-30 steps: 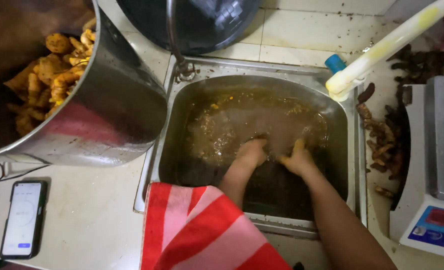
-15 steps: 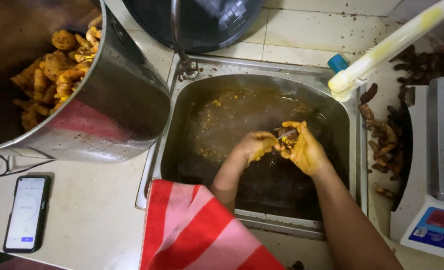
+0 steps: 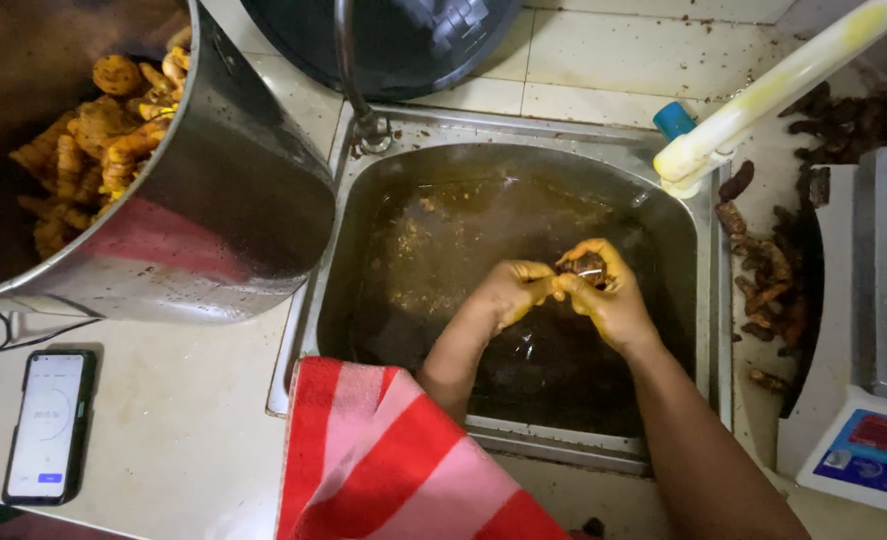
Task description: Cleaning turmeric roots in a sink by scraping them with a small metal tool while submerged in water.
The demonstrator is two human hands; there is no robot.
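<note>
Both my hands are raised above the murky brown water in a steel sink [image 3: 716,330]. My right hand [image 3: 609,300] cups a dark, wet piece of root [image 3: 586,266], probably turmeric. My left hand [image 3: 514,292] pinches the same piece from the left side. Both hands are stained yellow. A red and pink striped sleeve [image 3: 384,460] covers my left arm.
A large steel pot [image 3: 224,210] holding several yellow cleaned roots [image 3: 99,140] leans at the left. Unwashed dark roots [image 3: 769,275] lie right of the sink beside a weighing scale [image 3: 869,390]. A phone [image 3: 49,425] rests on the counter. A tap [image 3: 349,70] and a dark basket [image 3: 404,40] stand behind.
My hands were under the water a second ago. They have come up out of it with a piece of root between them and now work on it above the surface.
</note>
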